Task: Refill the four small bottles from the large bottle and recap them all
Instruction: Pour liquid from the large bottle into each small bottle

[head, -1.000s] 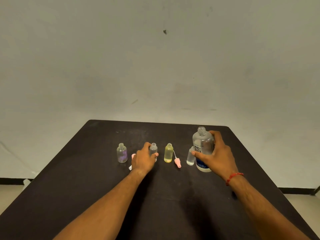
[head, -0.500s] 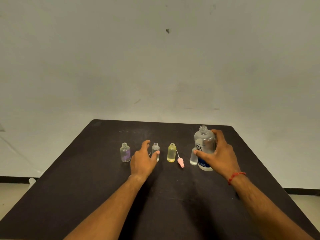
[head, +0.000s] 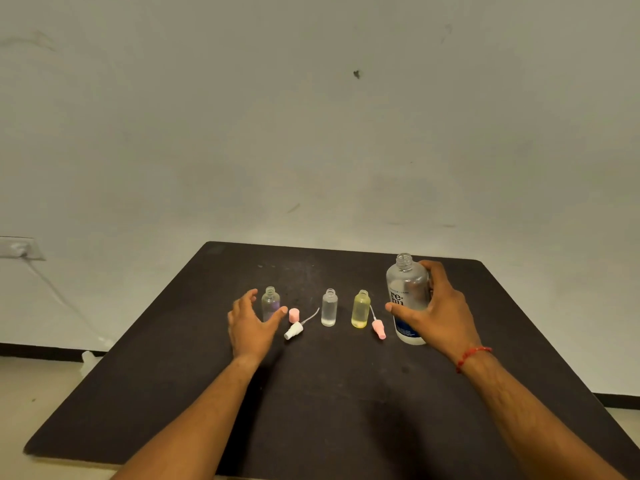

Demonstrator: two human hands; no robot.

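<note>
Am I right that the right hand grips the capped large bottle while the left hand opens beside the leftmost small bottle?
Nearly. The head view shows the large bottle uncapped, its threaded neck bare. The rest stands: the right hand grips it, and the left hand is open beside the leftmost small bottle.

small bottles (head: 329, 308) left of large bottle (head: 408, 299)

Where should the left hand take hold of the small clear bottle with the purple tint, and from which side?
Grip the small purple-tinted clear bottle around its round body, below the threaded neck, coming from its left, where the open left hand is. It stands upright and uncapped, so it probably must stay level. The pink cap lies beside it on its right.
</note>
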